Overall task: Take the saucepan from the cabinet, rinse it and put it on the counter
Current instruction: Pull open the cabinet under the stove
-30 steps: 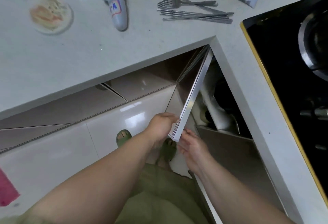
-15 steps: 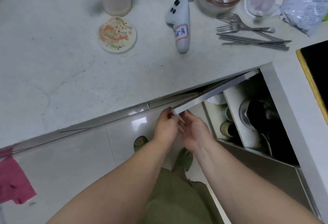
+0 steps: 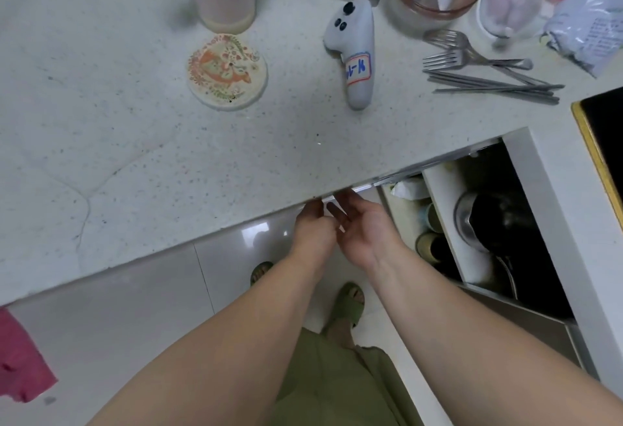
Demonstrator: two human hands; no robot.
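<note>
Nearest to the camera are two bare forearms above green shorts, and below them the feet in green sandals (image 3: pixel 350 304) stand on a pale glossy floor. A pink cloth (image 3: pixel 20 365) shows at the lower left edge. Both hands meet just under the edge of the counter (image 3: pixel 118 155). The left hand (image 3: pixel 315 231) is closed on the thin edge of the cabinet door (image 3: pixel 387 181), which is swung wide and lies almost under the counter edge. The right hand (image 3: pixel 367 230) is half open, its fingers touching the same door edge just beside the left hand. To the right, the cabinet (image 3: pixel 526 169) is open; inside, in the dark right compartment, the saucepan (image 3: pixel 472 219) with a metal rim is standing, and some jars are in the narrow left compartment. Farther, on the counter, lie a round patterned coaster (image 3: pixel 227 71), a white controller (image 3: pixel 355 54) with a label, and forks (image 3: pixel 472 61) with chopsticks.
</note>
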